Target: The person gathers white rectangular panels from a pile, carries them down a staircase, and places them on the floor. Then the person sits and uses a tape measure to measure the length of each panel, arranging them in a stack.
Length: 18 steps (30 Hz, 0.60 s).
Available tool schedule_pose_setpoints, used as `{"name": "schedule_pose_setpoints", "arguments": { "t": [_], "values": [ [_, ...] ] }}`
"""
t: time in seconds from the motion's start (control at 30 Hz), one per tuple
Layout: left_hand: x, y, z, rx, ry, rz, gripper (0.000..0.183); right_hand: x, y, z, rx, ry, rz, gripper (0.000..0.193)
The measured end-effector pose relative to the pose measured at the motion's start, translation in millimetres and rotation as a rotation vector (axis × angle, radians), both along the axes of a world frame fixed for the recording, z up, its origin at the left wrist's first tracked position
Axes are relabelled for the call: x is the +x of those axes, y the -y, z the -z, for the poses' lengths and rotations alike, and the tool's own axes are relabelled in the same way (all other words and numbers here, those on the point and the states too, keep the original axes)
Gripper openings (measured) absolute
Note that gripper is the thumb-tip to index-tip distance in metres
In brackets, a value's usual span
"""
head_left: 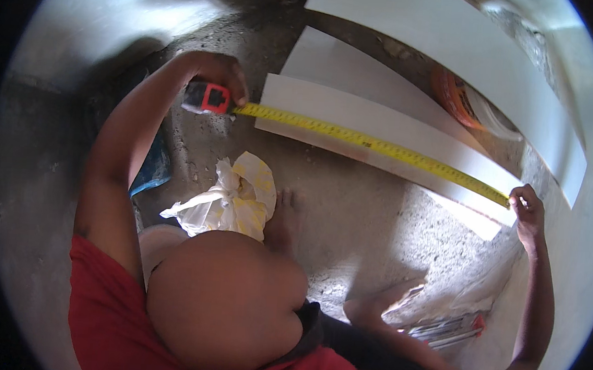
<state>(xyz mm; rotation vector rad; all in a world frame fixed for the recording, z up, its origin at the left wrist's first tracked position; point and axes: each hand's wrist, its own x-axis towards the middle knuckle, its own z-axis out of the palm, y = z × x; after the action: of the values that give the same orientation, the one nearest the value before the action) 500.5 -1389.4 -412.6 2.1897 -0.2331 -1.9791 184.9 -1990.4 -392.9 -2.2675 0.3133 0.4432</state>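
The left hand (223, 73) is gripping the red-and-black case of the tape measure (206, 99), its fingertips bending down near the mouth. The right hand (530, 209) is pinching the far end of the yellow blade (368, 142) between thumb and fingers. Stretching between the 2 hands, the blade is running along the narrow white board (336, 111), with the case sitting just beyond that board's left end.

Around them, a 2nd white board (346, 65) is lying behind the narrow board, and a large pale board (457, 55) is slanting across the upper right, partly covering an orange bucket (457, 100). A knotted plastic bag (230, 197) is lying on the concrete floor (349, 219) near the bent knee (223, 303). Something blue (152, 168) is showing behind the left arm, and a metal-railed tool (448, 331) is resting at lower right.

The blade is carrying small dark graduations, too fine to read; the bucket is bearing a printed label, and the bag is showing yellow print.
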Motion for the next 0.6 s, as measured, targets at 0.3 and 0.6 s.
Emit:
{"name": "schedule_pose_setpoints", "arguments": {
  "t": [0.3, 0.6],
  "values": [
    [36.7, 40.3, -1.6, -0.068, 0.017, 0.047, 0.046, 20.6, 25.5, 41.1, -0.168, -0.013, 0.054, 0.021],
    [40.4, 43.0, 4.9, -0.009, 0.012, -0.007, 0.046, 29.1, 32.4, 49.6, -0.189, -0.042, 0.103, 0.022]
  ]
}}
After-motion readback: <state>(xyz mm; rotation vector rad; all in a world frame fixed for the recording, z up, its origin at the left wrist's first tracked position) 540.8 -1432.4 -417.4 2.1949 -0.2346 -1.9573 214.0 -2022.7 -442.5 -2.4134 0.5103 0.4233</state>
